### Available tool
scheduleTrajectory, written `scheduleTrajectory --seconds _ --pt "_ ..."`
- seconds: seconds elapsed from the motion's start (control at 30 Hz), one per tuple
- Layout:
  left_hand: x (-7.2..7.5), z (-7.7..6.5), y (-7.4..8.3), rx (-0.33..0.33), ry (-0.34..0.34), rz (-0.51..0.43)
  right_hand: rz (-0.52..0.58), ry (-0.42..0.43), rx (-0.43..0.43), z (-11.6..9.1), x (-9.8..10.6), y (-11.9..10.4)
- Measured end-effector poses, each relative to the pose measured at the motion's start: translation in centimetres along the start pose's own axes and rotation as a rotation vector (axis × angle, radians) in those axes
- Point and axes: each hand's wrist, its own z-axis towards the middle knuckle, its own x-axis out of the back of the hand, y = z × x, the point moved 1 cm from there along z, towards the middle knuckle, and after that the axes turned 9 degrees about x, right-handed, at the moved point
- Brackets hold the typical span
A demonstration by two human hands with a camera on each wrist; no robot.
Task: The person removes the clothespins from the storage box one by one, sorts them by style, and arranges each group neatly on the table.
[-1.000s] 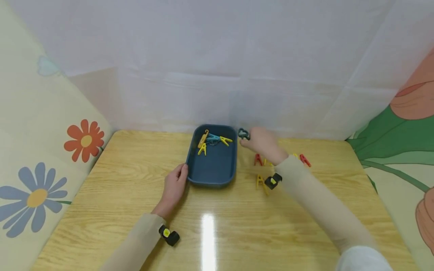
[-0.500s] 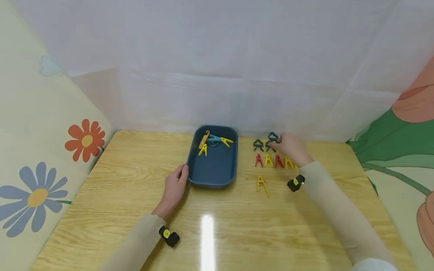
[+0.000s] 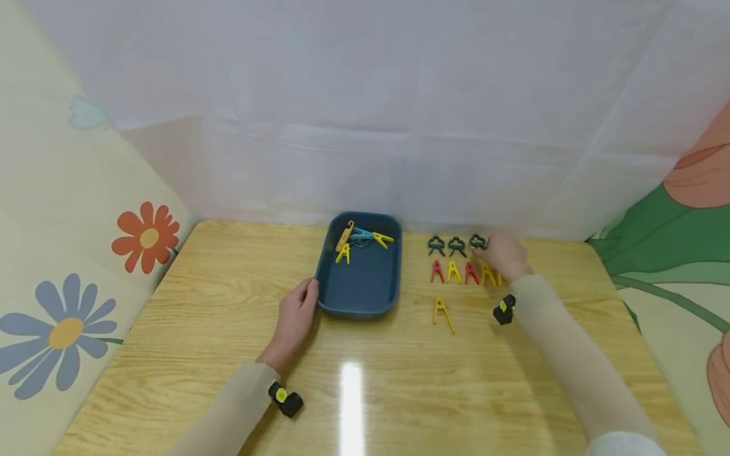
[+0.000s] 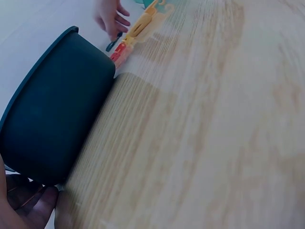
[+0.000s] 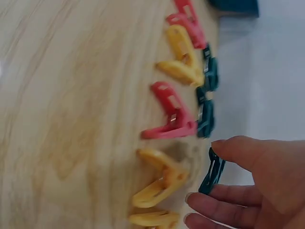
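Observation:
My left hand [image 3: 296, 313] grips the near left corner of a dark blue tray [image 3: 359, 290]. Fingertips show beneath the tray's lower edge in the left wrist view. Beyond the tray on the right, my right hand [image 3: 504, 253] pinches a dark green clip [image 5: 213, 172] between thumb and fingers, low over the table. Two matching green clips [image 3: 436, 245] stand in line to its left. Just nearer lies a row of red and yellow clothespins [image 3: 454, 272], its right end partly hidden by the hand.
Inside the tray are yellow clips [image 3: 343, 254], a blue clip [image 3: 362, 235] and a tan hooked peg [image 3: 345, 235]. A single yellow-orange clothespin [image 3: 442, 314] lies nearer on the wooden table [image 3: 228, 278]. A white sheet [image 3: 319, 114] hangs behind the table.
My right hand has carried a green clip from beside the tray to the row, then shifted slightly right with a clip in it. Two green clips now stand free. My left hand stays put.

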Motion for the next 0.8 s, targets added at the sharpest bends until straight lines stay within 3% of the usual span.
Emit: scheduleTrajectory --seconds 0.8 --pt "0.1 0.0 0.1 0.018 -0.005 -0.011 -0.097 -0.015 -0.05 1.0 -1.5 1.1"
